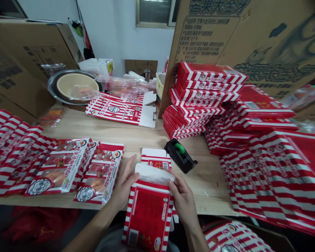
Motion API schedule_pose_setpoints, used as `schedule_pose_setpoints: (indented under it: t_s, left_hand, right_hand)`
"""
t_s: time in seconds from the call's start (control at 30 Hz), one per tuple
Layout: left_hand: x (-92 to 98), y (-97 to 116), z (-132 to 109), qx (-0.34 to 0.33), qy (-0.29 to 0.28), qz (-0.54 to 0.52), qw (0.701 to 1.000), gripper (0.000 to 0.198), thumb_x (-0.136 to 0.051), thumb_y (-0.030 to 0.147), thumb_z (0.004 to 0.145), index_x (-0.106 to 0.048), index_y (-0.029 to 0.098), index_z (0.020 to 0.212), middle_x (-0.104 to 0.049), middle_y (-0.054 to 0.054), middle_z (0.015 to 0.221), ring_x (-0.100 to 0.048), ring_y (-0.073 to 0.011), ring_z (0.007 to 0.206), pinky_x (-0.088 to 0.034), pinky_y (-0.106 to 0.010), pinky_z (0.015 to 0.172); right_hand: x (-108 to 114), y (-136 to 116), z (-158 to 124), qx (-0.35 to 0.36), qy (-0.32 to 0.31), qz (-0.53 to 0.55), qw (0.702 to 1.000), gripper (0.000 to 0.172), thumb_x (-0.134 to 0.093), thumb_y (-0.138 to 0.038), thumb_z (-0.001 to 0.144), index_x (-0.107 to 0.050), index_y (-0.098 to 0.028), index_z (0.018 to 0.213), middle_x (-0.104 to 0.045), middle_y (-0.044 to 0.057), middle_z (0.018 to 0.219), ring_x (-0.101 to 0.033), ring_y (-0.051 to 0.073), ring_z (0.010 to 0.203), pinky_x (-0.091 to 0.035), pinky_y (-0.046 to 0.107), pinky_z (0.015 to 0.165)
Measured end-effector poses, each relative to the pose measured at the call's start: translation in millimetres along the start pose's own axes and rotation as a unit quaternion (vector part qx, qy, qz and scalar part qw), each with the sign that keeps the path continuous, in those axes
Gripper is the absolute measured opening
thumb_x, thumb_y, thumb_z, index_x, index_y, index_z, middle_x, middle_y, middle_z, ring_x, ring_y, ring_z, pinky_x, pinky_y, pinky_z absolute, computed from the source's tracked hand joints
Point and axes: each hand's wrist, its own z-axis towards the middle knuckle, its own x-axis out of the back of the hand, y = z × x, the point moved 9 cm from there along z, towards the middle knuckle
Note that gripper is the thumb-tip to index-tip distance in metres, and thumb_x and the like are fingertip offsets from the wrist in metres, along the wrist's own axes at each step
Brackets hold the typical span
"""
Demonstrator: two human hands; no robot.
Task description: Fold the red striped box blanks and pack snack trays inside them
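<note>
A red box with striped edges is held upright at the table's front edge, its white top flap raised and its top end open. My left hand pinches the box's upper left corner, thumb on the flap's edge. On the upper right corner, my right hand closes with its thumb near the flap. Just behind the held box lies another striped box piece with a white flap. A black tape dispenser with green tape stands to the right of it.
Filled window boxes lie at the left beside striped stacks. Closed red boxes are piled at the right. Flat cartons, a beige bowl and plastic bags stand behind. Large cardboard boxes rise at the back.
</note>
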Motion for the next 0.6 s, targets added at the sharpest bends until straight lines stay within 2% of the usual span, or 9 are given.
schedule_pose_setpoints:
  t_s: [0.07,0.13,0.2,0.37,0.47,0.6]
  left_hand:
    - [-7.5,0,6,0.028,-0.037,-0.048,0.998,0.028,-0.061,0.024,0.071,-0.061,0.022,0.099,-0.067,0.0,0.082,-0.061,-0.0168,0.077,-0.045,-0.027,0.072]
    - [-13.5,4,10,0.02,-0.069,-0.04,0.997,0.007,-0.061,0.019,0.069,-0.065,0.016,0.074,-0.068,-0.003,0.083,-0.061,-0.0179,0.083,-0.044,-0.026,0.077]
    - [-15.7,7,11,0.006,-0.074,-0.022,0.997,0.007,-0.061,0.018,0.068,-0.063,0.015,0.063,-0.069,-0.003,0.085,-0.06,-0.0181,0.087,-0.044,-0.026,0.08]
    - [-18.7,3,6,0.026,-0.058,-0.016,0.998,0.014,-0.063,0.03,0.073,-0.061,0.017,0.076,-0.067,0.0,0.083,-0.061,-0.0157,0.077,-0.045,-0.025,0.072]
    - [-15.6,-2,5,0.048,-0.05,-0.024,0.997,0.017,-0.064,0.03,0.072,-0.058,0.018,0.083,-0.067,0.001,0.078,-0.061,-0.0146,0.072,-0.045,-0.024,0.068]
    - [-14.5,-6,10,0.062,-0.109,0.029,0.992,0.015,-0.062,0.029,0.075,-0.058,0.017,0.083,-0.068,-0.001,0.084,-0.061,-0.0148,0.078,-0.045,-0.024,0.072]
  right_hand:
    - [-6,0,3,-0.005,-0.04,-0.003,0.999,0.014,-0.063,-0.034,0.075,-0.065,-0.022,0.081,-0.065,0.006,0.108,-0.059,0.021,0.1,-0.044,0.032,0.086]
    - [-10,-3,6,-0.007,-0.056,-0.006,0.998,0.017,-0.067,-0.032,0.072,-0.059,-0.019,0.064,-0.065,0.006,0.107,-0.06,0.021,0.098,-0.044,0.032,0.086]
    - [-12,-6,10,-0.021,-0.052,-0.008,0.998,0.022,-0.069,-0.031,0.069,-0.052,-0.019,0.062,-0.067,0.005,0.103,-0.061,0.02,0.094,-0.045,0.032,0.083]
    - [-19,-14,16,-0.057,-0.07,-0.092,0.992,0.025,-0.071,-0.035,0.065,-0.059,-0.019,0.081,-0.069,0.003,0.083,-0.062,0.019,0.082,-0.046,0.029,0.075]
    - [-16,-19,18,-0.04,-0.067,-0.15,0.986,0.022,-0.069,-0.037,0.065,-0.063,-0.018,0.072,-0.066,0.001,0.073,-0.061,0.017,0.073,-0.046,0.027,0.069]
    - [-13,-17,19,-0.049,-0.081,-0.135,0.986,0.022,-0.07,-0.038,0.064,-0.064,-0.017,0.064,-0.065,0.0,0.066,-0.059,0.016,0.065,-0.046,0.026,0.064]
